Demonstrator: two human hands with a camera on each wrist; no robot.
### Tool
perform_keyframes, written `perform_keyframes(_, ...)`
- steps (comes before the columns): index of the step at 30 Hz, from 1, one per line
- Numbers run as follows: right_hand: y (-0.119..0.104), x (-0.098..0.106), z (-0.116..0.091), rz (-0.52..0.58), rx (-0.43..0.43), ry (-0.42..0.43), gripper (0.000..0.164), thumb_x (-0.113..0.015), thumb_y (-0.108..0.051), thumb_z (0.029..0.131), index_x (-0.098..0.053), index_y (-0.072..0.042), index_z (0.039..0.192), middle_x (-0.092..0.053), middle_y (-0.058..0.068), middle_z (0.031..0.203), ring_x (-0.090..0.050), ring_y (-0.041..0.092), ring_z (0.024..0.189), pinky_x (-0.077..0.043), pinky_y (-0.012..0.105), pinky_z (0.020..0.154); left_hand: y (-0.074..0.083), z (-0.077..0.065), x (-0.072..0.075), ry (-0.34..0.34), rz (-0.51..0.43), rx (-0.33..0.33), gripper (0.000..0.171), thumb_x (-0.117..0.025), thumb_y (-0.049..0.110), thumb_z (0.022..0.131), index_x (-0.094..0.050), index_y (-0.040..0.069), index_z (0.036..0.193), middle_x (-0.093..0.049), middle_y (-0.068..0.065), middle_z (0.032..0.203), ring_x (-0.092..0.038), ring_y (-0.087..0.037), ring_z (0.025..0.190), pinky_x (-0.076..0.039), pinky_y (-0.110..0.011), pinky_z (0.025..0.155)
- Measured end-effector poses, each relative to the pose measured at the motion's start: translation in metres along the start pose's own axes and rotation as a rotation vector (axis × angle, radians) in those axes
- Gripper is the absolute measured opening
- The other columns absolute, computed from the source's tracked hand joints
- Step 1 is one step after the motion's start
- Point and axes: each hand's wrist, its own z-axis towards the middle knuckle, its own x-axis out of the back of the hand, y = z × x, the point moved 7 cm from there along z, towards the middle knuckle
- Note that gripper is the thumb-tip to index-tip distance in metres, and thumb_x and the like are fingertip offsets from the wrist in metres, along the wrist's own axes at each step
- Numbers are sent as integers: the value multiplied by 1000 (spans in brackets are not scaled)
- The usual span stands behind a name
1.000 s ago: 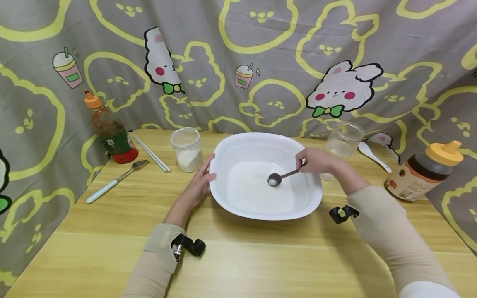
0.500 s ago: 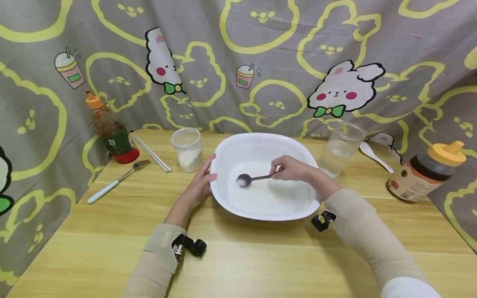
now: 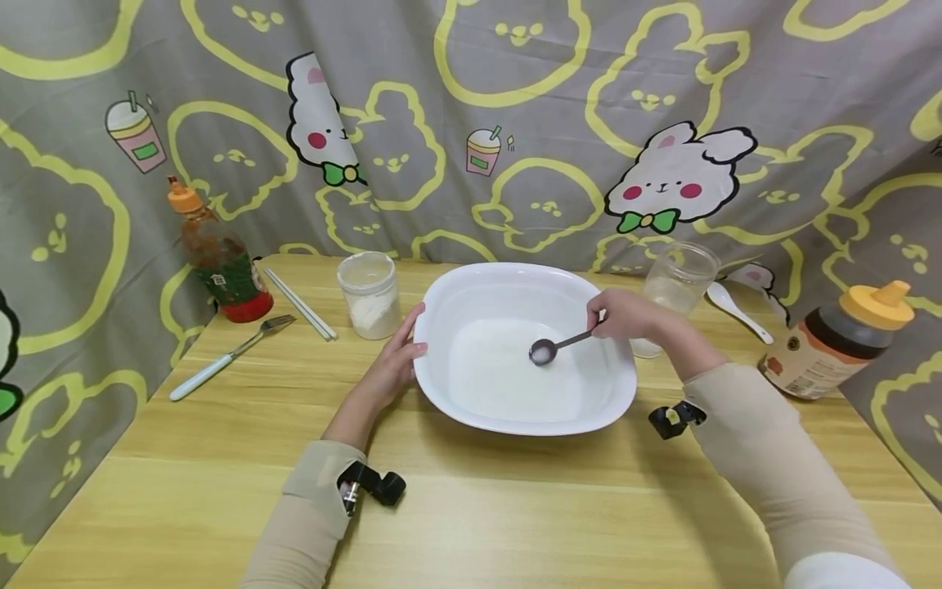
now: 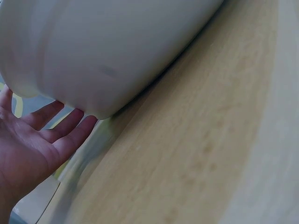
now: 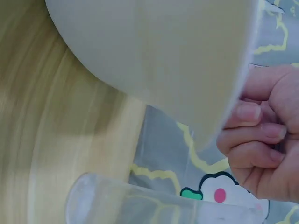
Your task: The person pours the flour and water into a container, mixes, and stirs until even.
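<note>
A white oval basin [image 3: 456, 409] stands on the table, with a shiny, pale layer over its floor. My left hand [image 3: 390, 368] touches its left side; in the left wrist view, spread, nearly straight fingers [image 4: 70, 140] meet the outer wall. Over the basin's right half, my right hand [image 3: 625, 315] pinches the handle of a dark brown spoon [image 3: 577, 339]. Its small round bowl holds something white and sits low inside the basin. In the right wrist view the basin wall hides the spoon, and the fingers [image 5: 250, 147] are curled. Behind the right hand stands a clear glass [image 3: 684, 266], partly covered.
A jar of white powder [image 3: 374, 311] stands left of the basin. Farther left are chopsticks [image 3: 300, 304], a fork [image 3: 228, 357] and a red sauce bottle [image 3: 228, 274]. A white spoon [image 3: 739, 312] and a yellow-capped bottle [image 3: 824, 348] are at right. A patterned curtain [image 3: 412, 49] hangs behind.
The right hand swept the spoon left across the basin, then back right to about where it was one second ago. My left hand stays on the basin's side.
</note>
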Motion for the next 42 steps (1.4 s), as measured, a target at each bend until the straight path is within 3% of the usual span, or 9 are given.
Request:
perform_keyframes(4, -1, -6, 15, 34, -16, 76, 6, -59, -1, 72, -58, -6, 68, -56, 1, 67, -47, 16, 62, -37, 27, 56, -1, -1, 1, 5, -2, 3, 66, -46, 13, 81, -16, 26, 139, -27, -18, 133, -36, -41, 108, -45, -38, 73)
perform_keyframes(7, -10, -19, 26, 134, 13, 88, 4, -58, -1, 74, -60, -3, 70, -58, 4, 67, -49, 15, 60, -39, 26, 56, -1, 0, 1, 2, -5, 3, 66, -45, 12, 81, -16, 26, 139, -26, -18, 134, -34, -42, 110, -45, -39, 74)
perform_keyframes(13, -24, -44, 29, 323, 1, -42, 5, -57, -1, 77, -59, 3, 79, -56, 7, 66, -45, 12, 54, -36, 24, 50, -1, 1, 0, -3, -4, 1, 66, -45, 12, 81, -16, 27, 139, -26, -18, 134, -32, -45, 111, -45, -38, 73)
perform_keyframes(16, -26, -45, 19, 304, 29, -101, 2, -57, 0, 76, -59, 0, 76, -55, 5, 64, -44, 11, 52, -35, 24, 49, 0, 1, -1, -3, 1, -2, 67, -47, 13, 80, -16, 27, 139, -26, -19, 133, -31, -45, 111, -46, -37, 72)
perform_keyframes(20, -22, -32, 3, 191, 65, -121, 7, -57, 1, 73, -58, -5, 70, -55, 0, 65, -45, 11, 54, -36, 24, 52, 0, 2, -1, -2, 10, -1, 67, -47, 14, 80, -16, 27, 139, -26, -21, 133, -31, -46, 110, -46, -36, 72)
perform_keyframes(24, -12, -11, -7, 56, 32, -60, 10, -57, 2, 69, -57, -7, 66, -53, -1, 65, -44, 14, 57, -35, 26, 53, 1, 2, -1, 0, 6, 2, 66, -46, 13, 81, -16, 27, 139, -26, -22, 133, -31, -46, 110, -46, -36, 72)
perform_keyframes(29, 2, 3, -1, -22, -62, 35, 8, -58, 0, 70, -56, -7, 66, -52, 1, 65, -43, 18, 60, -34, 27, 53, 0, 1, 0, 0, -4, 5, 66, -46, 12, 81, -16, 27, 139, -26, -20, 133, -30, -46, 111, -45, -37, 73)
perform_keyframes(36, -6, -16, 30, 121, -15, 166, 5, -59, -1, 71, -59, -5, 68, -53, 0, 60, -44, 15, 56, -36, 26, 53, -1, 0, 0, 4, -2, 5, 67, -46, 12, 80, -15, 26, 139, -26, -19, 133, -30, -45, 112, -44, -39, 75)
perform_keyframes(42, -23, -40, 36, 292, -17, 31, 2, -58, 0, 75, -60, -1, 73, -53, 1, 61, -43, 12, 51, -36, 25, 49, 0, 0, 1, -2, -10, 0, 66, -45, 11, 81, -15, 26, 139, -25, -20, 134, -29, -45, 112, -43, -41, 77)
